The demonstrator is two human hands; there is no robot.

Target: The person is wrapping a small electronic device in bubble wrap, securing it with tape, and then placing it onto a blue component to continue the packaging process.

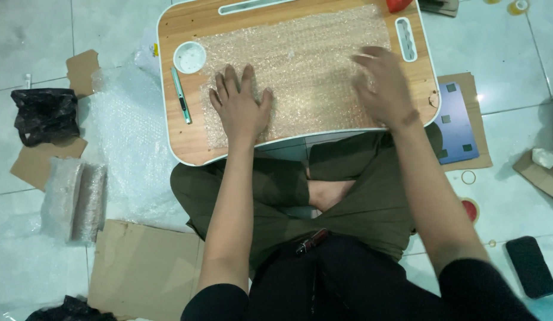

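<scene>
The person is sitting cross-legged on a tiled floor with a small wooden lap table (pixel 169 24) over the knees, and a sheet of bubble wrap (pixel 306 53) is lying spread across its top. The left hand (pixel 239 106) is pressing flat on the sheet's near left part, fingers apart and gripping nothing. The right hand (pixel 385 86) is resting open on the sheet's right side, blurred — whether it is pinching the wrap cannot be told.

Just left of the left hand a slim utility knife (pixel 181 95) is lying on the table, with a round white cup recess (pixel 189 57) beyond it. If the left palm is sliding sideways, it could be nudging the knife off the edge — or the thin sheet could be bunching and creeping under uneven pressure from the two palms.
</scene>
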